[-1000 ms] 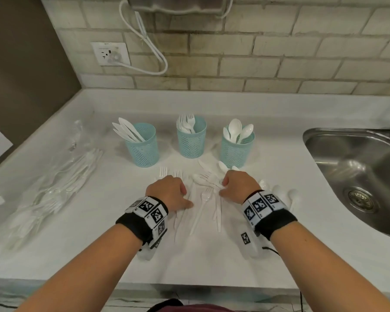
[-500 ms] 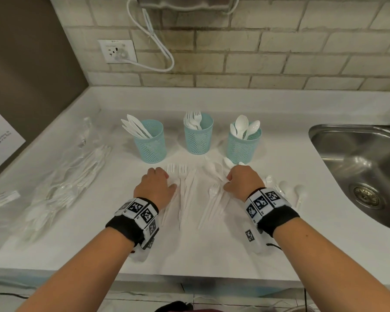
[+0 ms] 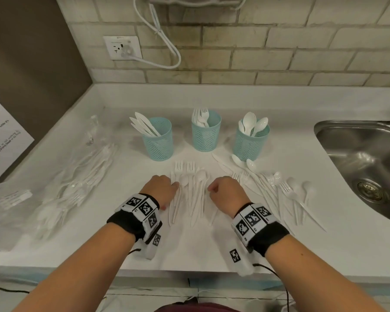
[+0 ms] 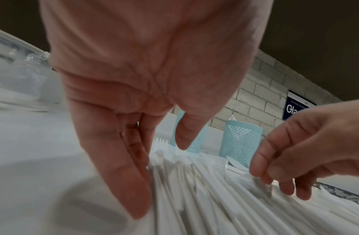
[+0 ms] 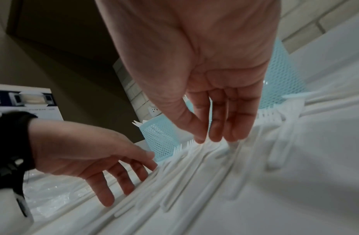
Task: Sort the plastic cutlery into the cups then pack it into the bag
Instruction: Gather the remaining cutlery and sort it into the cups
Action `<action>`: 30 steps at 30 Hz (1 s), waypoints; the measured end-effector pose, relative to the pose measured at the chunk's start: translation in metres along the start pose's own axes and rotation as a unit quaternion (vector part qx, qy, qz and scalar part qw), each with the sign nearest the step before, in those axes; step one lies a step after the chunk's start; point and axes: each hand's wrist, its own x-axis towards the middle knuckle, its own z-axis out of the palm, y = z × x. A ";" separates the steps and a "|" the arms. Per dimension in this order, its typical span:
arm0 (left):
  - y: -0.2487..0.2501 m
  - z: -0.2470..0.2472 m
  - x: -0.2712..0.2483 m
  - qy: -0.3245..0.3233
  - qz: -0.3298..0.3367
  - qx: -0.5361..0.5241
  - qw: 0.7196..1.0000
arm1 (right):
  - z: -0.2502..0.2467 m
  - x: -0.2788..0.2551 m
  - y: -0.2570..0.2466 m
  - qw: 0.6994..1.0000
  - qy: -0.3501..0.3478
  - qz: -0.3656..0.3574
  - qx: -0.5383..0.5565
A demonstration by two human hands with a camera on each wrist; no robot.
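Three teal mesh cups stand in a row: the left cup [image 3: 159,141] has knives, the middle cup [image 3: 206,134] forks, the right cup [image 3: 250,143] spoons. Loose white cutlery [image 3: 195,192] lies in a rough parallel bunch between my hands, and more cutlery [image 3: 282,192] is scattered to the right. My left hand [image 3: 166,190] touches the bunch's left edge with straight fingers [image 4: 132,171]. My right hand [image 3: 222,189] rests its fingertips [image 5: 215,135] on the bunch's right side. Neither hand holds a piece. A clear plastic bag [image 3: 77,179] with cutlery in it lies at the left.
A steel sink [image 3: 365,163] is sunk into the counter at the right. The brick wall behind carries a socket [image 3: 123,47] with a white cable. A paper sheet [image 3: 2,131] leans on the left wall. The counter's front edge [image 3: 189,273] runs under my wrists.
Both hands have come closer together, pushing the loose pieces between them into a tighter, lined-up bunch. The head view has shifted slightly.
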 end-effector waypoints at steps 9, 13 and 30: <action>0.002 0.009 0.002 -0.037 0.026 -0.017 0.999 | 0.011 -0.007 0.012 0.995 -0.037 0.000 -0.094; 0.006 0.009 0.001 -0.060 0.040 0.001 0.997 | 0.018 -0.008 0.001 0.997 -0.052 -0.037 -0.054; 0.041 0.019 -0.021 -0.024 0.033 0.192 0.981 | -0.012 0.005 0.015 0.984 -0.056 0.018 -0.168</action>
